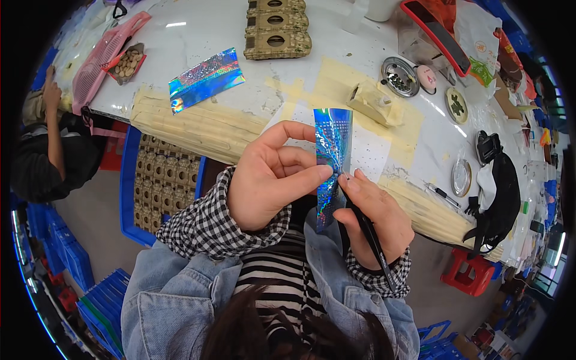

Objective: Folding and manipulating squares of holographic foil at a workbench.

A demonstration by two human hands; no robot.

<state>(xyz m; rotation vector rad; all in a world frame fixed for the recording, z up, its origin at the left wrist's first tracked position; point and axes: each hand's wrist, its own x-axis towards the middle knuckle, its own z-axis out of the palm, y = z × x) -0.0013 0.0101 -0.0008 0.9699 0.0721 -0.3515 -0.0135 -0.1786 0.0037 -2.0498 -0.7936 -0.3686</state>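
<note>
You pinched the holographic strip (332, 157) upright over the table edge (198, 129) in your left hand (270, 177), your right hand (375, 219) closed on black tweezers (367, 231) at its middle, apparently mid-placement, needing steady aim next.

Left hand (270, 177) and right hand (372, 219) meet at the near edge of the white worktable (204, 30), pinching the shiny holographic foil strip (332, 162) between them, thin black tool (369, 231) in the right. Second holographic foil sheet (206, 79) lies toward the table's left edge, stacked brown cardboard pieces (277, 30) at the far edge. Round metal tin (399, 76) sits toward the right; blue plastic crate (157, 186) is below the near-left edge.
</note>
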